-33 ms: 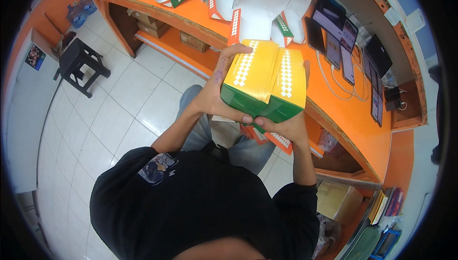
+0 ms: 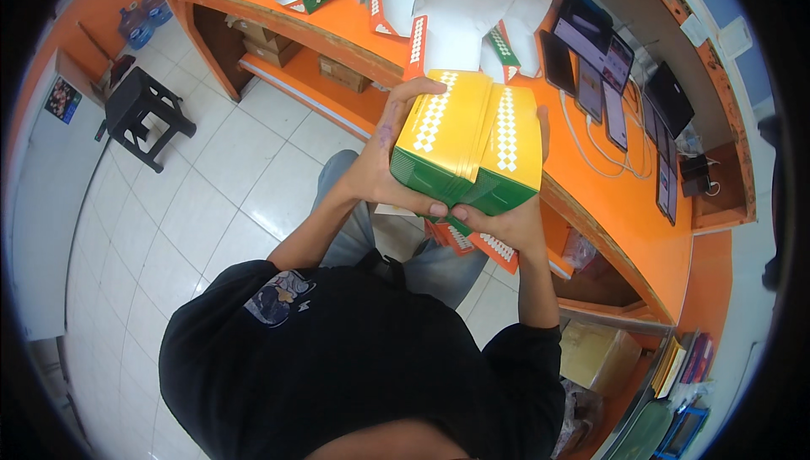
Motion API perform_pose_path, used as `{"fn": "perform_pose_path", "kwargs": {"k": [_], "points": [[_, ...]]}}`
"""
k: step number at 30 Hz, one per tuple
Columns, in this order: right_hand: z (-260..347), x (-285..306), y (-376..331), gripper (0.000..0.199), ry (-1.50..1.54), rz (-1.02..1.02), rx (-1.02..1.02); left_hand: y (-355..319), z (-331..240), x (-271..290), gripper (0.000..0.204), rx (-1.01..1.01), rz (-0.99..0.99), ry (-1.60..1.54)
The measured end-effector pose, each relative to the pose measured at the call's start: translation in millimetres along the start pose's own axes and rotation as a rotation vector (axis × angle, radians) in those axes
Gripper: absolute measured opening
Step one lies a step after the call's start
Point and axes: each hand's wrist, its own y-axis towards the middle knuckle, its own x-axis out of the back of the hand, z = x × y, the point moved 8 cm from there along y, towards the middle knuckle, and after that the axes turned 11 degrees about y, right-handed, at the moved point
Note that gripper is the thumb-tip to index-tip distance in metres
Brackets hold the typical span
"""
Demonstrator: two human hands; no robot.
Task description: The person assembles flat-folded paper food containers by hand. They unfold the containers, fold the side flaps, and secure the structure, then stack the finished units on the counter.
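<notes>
Held in front of me above my lap is a stack of yellow-and-green paper food cartons [image 2: 451, 135], several layers fitted into one another, with white diamond patterns on the yellow faces. My left hand [image 2: 380, 165] is closed around the left side, its thumb along the lower green edge. On the right side my right hand [image 2: 510, 225] grips the same stack. Its thumb meets the left one at the bottom middle, while its other fingers are mostly hidden behind the cartons. Under my hands, red cartons with white diamonds [image 2: 494, 249] show near my lap.
An orange desk [image 2: 607, 190] curves around ahead and right. Open white-lined cartons [image 2: 460, 5] are piled on it, beyond the stack. Several phones [image 2: 591, 89] with white cables lie at right. A black stool [image 2: 148, 106] stands left on the tiled floor; boxes [image 2: 266, 38] fill a shelf below.
</notes>
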Motion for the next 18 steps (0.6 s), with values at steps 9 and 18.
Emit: {"fn": "perform_pose_path", "kwargs": {"k": [9, 18], "points": [[5, 1, 5, 0.131, -0.357, 0.058, -0.004, -5, 7, 5, 0.107, 0.073, -0.054, -0.002], [-13, -22, 6, 0.138, -0.213, 0.073, -0.009, -4, 19, -8, 0.102, 0.184, -0.040, -0.062]]}}
